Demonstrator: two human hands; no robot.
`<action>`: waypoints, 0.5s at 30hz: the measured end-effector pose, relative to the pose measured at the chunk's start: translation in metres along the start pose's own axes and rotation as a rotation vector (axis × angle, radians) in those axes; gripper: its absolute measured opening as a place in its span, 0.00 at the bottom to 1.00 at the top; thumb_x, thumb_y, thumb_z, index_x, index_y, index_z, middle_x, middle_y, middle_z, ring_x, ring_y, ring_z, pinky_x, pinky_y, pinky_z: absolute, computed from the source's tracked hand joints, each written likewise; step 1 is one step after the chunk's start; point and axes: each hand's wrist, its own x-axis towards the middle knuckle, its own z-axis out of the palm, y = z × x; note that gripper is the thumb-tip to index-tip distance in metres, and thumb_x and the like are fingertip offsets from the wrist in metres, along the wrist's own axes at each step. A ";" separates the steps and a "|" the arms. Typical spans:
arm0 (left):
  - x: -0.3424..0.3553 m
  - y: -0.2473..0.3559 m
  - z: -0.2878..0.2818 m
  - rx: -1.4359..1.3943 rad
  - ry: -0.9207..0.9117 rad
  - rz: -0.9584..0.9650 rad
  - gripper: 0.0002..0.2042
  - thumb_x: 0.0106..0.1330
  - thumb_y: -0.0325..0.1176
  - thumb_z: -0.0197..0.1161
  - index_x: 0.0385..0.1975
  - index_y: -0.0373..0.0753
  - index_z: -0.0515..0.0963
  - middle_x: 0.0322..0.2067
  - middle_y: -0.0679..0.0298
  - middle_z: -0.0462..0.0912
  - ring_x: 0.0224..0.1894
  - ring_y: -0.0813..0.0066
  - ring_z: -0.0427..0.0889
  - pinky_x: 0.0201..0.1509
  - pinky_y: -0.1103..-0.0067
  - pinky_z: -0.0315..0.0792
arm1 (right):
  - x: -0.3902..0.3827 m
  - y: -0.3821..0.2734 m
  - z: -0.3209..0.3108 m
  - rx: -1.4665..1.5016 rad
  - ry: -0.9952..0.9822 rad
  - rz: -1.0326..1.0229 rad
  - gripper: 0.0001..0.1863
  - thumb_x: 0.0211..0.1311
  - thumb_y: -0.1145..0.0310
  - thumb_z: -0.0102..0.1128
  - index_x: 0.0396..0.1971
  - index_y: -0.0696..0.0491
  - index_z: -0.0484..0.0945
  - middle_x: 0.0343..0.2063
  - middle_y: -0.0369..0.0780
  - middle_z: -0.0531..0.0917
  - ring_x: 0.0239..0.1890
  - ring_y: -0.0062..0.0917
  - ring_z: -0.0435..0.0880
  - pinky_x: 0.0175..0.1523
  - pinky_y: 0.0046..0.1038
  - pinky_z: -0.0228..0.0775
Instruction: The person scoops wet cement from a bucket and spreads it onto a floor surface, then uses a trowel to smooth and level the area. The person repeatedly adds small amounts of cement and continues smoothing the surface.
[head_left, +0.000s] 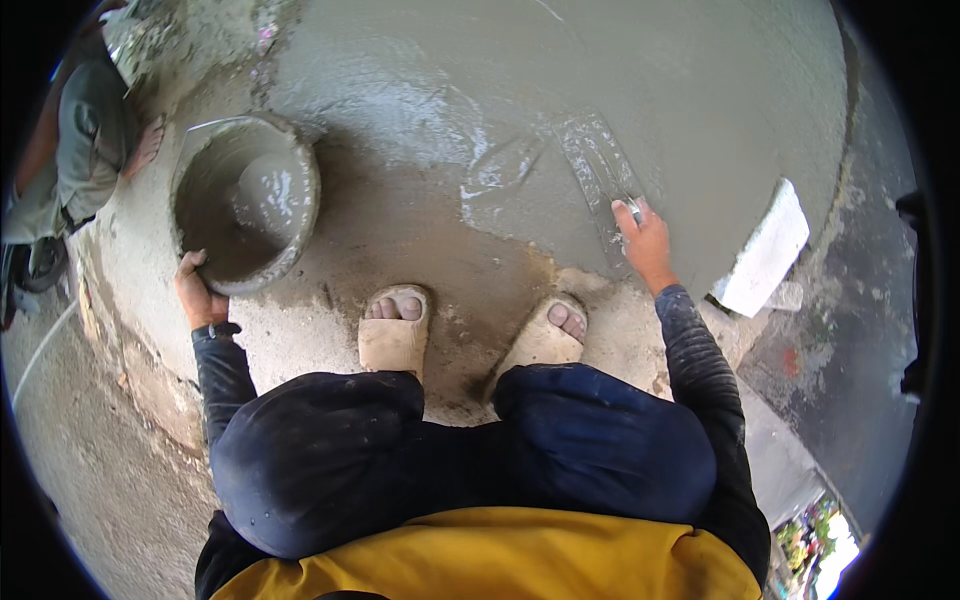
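My left hand (203,291) grips the near rim of a round bucket (308,190), which is tipped so its mouth faces me. Grey wet cement (272,188) lies inside the bucket. My right hand (646,243) is closed around the handle of a flat rectangular trowel (592,150). The trowel lies on a smooth layer of wet cement (700,90) that spreads over the floor ahead. A ridge of cement shows just left of the blade.
My sandalled feet (395,340) stand on rough, damp ground between bucket and trowel. A white block-like piece (765,250) lies right of my right hand. Another person's bare foot (147,147) and grey trouser leg (90,140) are at the far left. A dark strip (870,330) borders the right.
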 end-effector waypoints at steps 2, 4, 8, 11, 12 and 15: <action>-0.004 -0.001 0.003 -0.015 0.025 0.003 0.09 0.58 0.25 0.58 0.37 0.33 0.79 0.38 0.61 0.85 0.42 0.65 0.83 0.56 0.71 0.78 | 0.004 -0.025 0.015 0.156 -0.197 0.059 0.34 0.69 0.42 0.55 0.48 0.65 0.78 0.33 0.57 0.86 0.42 0.51 0.86 0.48 0.46 0.76; -0.007 -0.001 0.007 -0.058 0.003 0.003 0.08 0.59 0.25 0.57 0.36 0.34 0.80 0.37 0.63 0.84 0.40 0.67 0.82 0.53 0.72 0.78 | 0.003 -0.051 0.033 0.185 -0.285 0.010 0.34 0.69 0.42 0.56 0.47 0.65 0.79 0.33 0.58 0.85 0.43 0.53 0.85 0.48 0.46 0.75; -0.013 -0.002 0.012 -0.056 0.027 0.023 0.06 0.60 0.25 0.57 0.34 0.35 0.80 0.36 0.63 0.84 0.39 0.69 0.82 0.53 0.73 0.78 | -0.009 -0.077 0.051 0.031 -0.365 -0.180 0.28 0.68 0.43 0.58 0.39 0.59 0.79 0.28 0.55 0.86 0.36 0.51 0.86 0.42 0.45 0.77; -0.013 -0.001 0.013 -0.051 0.040 0.007 0.06 0.60 0.25 0.57 0.33 0.34 0.80 0.35 0.63 0.84 0.40 0.69 0.83 0.52 0.73 0.78 | -0.016 -0.072 0.042 -0.113 -0.373 -0.360 0.24 0.68 0.44 0.59 0.35 0.54 0.78 0.23 0.50 0.86 0.26 0.47 0.85 0.33 0.43 0.77; -0.013 0.000 0.013 -0.043 0.034 0.012 0.06 0.60 0.25 0.57 0.34 0.34 0.80 0.36 0.63 0.84 0.40 0.69 0.83 0.52 0.73 0.78 | -0.016 -0.070 0.039 -0.221 -0.397 -0.389 0.23 0.68 0.44 0.59 0.34 0.53 0.77 0.22 0.48 0.85 0.22 0.46 0.85 0.30 0.43 0.76; -0.011 0.001 0.012 -0.071 0.033 -0.002 0.07 0.60 0.25 0.56 0.35 0.33 0.80 0.36 0.63 0.84 0.40 0.70 0.83 0.53 0.74 0.78 | -0.005 -0.077 0.037 -0.297 -0.267 -0.651 0.22 0.70 0.45 0.57 0.36 0.52 0.77 0.18 0.44 0.84 0.17 0.42 0.83 0.25 0.40 0.74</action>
